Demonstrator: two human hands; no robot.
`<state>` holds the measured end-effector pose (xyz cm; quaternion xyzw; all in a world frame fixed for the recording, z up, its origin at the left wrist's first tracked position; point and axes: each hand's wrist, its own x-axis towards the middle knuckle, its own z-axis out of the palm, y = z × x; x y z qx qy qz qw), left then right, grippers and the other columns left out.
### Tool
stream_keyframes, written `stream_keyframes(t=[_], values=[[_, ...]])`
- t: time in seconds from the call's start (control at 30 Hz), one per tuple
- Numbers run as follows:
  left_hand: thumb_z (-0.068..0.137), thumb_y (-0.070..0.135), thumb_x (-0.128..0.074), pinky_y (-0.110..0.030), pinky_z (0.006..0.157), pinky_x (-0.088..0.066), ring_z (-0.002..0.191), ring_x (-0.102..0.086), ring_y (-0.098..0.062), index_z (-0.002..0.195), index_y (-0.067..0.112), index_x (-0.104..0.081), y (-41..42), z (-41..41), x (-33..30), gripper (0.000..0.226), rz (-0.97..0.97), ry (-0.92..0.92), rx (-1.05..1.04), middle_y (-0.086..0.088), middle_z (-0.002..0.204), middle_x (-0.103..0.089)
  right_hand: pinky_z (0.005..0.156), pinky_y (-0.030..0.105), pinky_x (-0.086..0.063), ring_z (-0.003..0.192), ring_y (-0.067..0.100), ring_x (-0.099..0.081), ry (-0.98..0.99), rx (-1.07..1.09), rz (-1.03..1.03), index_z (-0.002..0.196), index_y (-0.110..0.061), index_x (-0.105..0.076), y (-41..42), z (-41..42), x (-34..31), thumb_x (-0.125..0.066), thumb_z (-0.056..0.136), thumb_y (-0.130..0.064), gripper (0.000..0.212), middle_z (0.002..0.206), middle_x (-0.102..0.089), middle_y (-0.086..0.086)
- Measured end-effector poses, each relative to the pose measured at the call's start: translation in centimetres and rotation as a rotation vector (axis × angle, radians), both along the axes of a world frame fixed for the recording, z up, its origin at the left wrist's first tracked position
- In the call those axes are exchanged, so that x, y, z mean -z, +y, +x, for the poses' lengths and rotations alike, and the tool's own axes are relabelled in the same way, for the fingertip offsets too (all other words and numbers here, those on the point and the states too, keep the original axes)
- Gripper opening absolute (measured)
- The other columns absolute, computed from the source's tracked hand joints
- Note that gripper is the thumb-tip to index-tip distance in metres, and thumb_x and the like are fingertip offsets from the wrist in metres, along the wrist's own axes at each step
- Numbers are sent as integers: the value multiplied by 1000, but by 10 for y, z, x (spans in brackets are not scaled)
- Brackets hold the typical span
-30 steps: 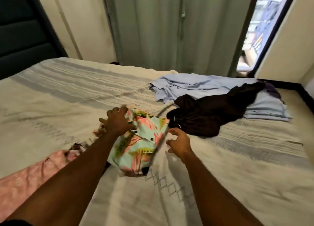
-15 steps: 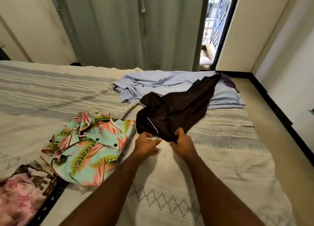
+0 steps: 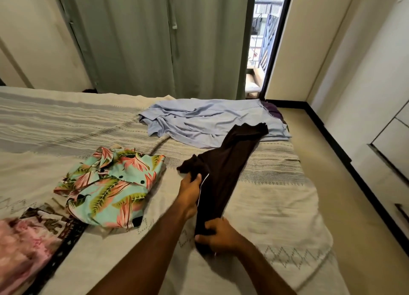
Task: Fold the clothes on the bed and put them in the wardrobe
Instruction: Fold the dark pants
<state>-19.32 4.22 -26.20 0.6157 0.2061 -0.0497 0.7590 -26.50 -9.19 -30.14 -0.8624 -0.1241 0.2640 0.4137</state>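
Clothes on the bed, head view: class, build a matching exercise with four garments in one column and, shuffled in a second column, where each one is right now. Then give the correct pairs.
Column one:
1. dark brown garment
2. tropical leaf-print shirt
3. light blue shirt
4. pink floral garment

Column two:
A. spread out at the far side of the bed, near the curtain
B. at the lower left edge of the view
C. gripped by the left hand and the right hand
D. lying in a heap left of the hands

Pairs: 1-C, 2-D, 3-A, 4-B
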Motion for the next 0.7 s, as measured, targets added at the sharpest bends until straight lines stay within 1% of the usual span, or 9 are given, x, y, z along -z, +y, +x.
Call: stream_keyframes(t=[0.07,0.13,0.2,0.3,0.4,0.47,0.53,0.63,0.7], values=[[107,24,-48,-41,89,-58,105,-70,-24,133,26,-59,1,-11,-25,28,-94,-43,46,-8,122,-70,67,42,-60,67,24,-71,77,109,175,80,-14,-72,-10,-9,-19,-74,89,-36,24,75,-72,10],[107,22,-46,-35,81,-60,100,-72,-20,125,24,-62,2,-22,-58,24,-196,-96,180,-9,121,-71,64,44,-59,63,19,-69,-239,422,321,78,-23,-71,-23,-2,-39,-76,89,-23,12,74,-71,3],[103,22,-51,-32,79,-61,97,-73,-23,119,18,-65,3,-35,-101,21,-207,-121,366,-12,115,-73,73,37,-56,76,11,-66,-520,673,478,96,-30,-69,-42,8,-75,-76,85,-7,26,92,-70,-2],[81,28,-79,-28,74,-60,89,-74,-21,109,12,-69,5,-43,-163,34,-70,-202,656,-14,103,-74,104,22,-44,126,6,-52,-635,428,554,136,-39,-52,-72,26,-144,-81,76,-10,72,144,-48,-4],[54,30,-98,-28,71,-59,85,-74,-21,103,10,-75,0,-39,-220,57,40,-275,905,-12,96,-75,119,29,-29,147,4,-24,-443,110,455,136,-50,-51,-90,34,-212,-86,74,-16,79,164,-21,-13],[60,21,-93,-27,68,-60,79,-75,-20,98,11,-78,-5,-36,-264,43,89,-355,958,-11,91,-76,112,36,-40,136,12,-45,-315,59,546,128,-29,-66,-100,31,-259,-84,72,-8,62,152,-47,-2],[63,22,-92,-29,70,-60,79,-74,-21,99,10,-78,-8,-36,-309,41,173,-448,913,-12,92,-75,93,36,-55,108,26,-64,-257,84,687,115,-3,-70,-110,21,-305,-77,70,-3,46,116,-68,13],[77,20,-85,-28,68,-58,77,-69,-21,93,10,-74,-8,-32,-356,21,375,-609,737,-9,85,-72,81,38,-60,94,36,-64,-240,103,815,113,8,-64,-127,1,-360,-73,76,-4,40,104,-64,24],[87,9,-73,-25,66,-55,73,-67,-17,85,15,-71,-5,-33,-384,7,447,-736,631,-4,79,-70,79,38,-61,94,37,-65,-266,82,719,110,7,-65,-141,-13,-393,-74,78,-8,36,104,-64,25]])
